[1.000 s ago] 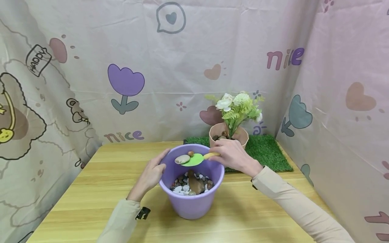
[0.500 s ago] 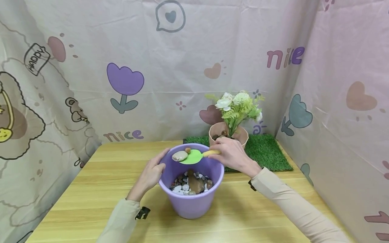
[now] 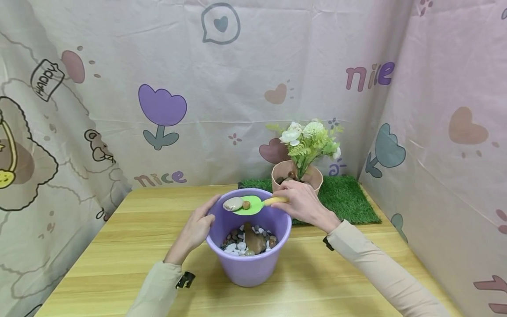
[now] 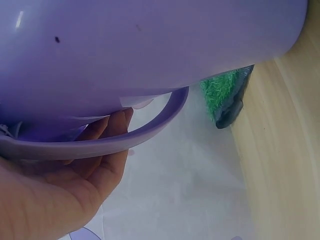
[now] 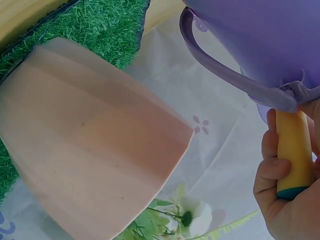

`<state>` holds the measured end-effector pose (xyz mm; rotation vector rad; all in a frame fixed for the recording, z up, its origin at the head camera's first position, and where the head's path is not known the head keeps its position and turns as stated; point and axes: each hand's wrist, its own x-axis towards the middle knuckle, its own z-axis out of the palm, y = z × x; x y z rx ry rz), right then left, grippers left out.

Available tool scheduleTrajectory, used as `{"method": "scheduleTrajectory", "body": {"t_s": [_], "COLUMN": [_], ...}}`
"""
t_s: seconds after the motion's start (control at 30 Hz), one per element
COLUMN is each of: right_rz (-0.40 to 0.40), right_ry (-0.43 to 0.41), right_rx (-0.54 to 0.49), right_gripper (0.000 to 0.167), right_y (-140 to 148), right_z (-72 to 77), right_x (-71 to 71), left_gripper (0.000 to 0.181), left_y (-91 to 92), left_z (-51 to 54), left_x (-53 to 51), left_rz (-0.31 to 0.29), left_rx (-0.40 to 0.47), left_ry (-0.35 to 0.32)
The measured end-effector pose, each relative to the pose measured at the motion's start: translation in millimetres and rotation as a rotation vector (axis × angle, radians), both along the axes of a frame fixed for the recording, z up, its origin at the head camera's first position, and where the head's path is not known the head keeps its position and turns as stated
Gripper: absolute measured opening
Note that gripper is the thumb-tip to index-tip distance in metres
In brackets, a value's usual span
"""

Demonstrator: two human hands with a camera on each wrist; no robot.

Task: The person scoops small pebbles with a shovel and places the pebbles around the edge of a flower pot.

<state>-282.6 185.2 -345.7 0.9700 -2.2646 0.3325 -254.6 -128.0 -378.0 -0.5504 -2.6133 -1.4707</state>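
A purple bucket (image 3: 251, 268) stands upright on the table, with a large brown stone (image 3: 255, 241) and many small pebbles (image 3: 240, 246) inside. My left hand (image 3: 198, 226) holds its left rim; in the left wrist view the fingers (image 4: 112, 172) curl round the bucket's handle (image 4: 100, 147) and rim. My right hand (image 3: 303, 202) grips the yellow handle (image 5: 292, 155) of a small trowel over the bucket's right rim. The trowel's green blade (image 3: 253, 208) lies roughly level above the opening. On it rest a pale grey stone (image 3: 233, 204), reaching past the tip, and a small brown pebble (image 3: 246, 204).
Behind my right hand, a pink flowerpot (image 3: 317, 175) holds stones and white artificial flowers (image 3: 313, 136). It stands on a green turf mat (image 3: 348, 200) at the table's back right. Patterned cloth (image 3: 222, 88) hangs around the wooden table (image 3: 130, 246).
The trowel has shifted slightly to the left. On its blade, the brown pebble has rolled from the far edge toward the middle, beside the grey stone. My left hand keeps its hold.
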Motion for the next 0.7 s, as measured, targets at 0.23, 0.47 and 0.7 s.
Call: {"method": "scheduleTrajectory", "body": {"t_s": [0.23, 0.47, 0.7], "right_rz": [0.024, 0.013, -0.046], "right_ry": [0.016, 0.027, -0.004], "right_rx": [-0.022, -0.004, -0.002], "right_gripper": [0.026, 0.022, 0.023], "right_y": [2, 9, 25], "right_z": [-1.7, 3.2, 6.9], "right_x": [0.8, 5.7, 7.5], "left_gripper": [0.068, 0.068, 0.069], "left_y": [0.2, 0.6, 0.1], "left_z": [-0.2, 1.0, 0.8], "left_x": [-0.5, 1.6, 0.9], "left_rz": [0.008, 0.011, 0.010], "left_rx": [-0.005, -0.003, 0.000], "left_ry": [-0.002, -0.018, -0.011]}}
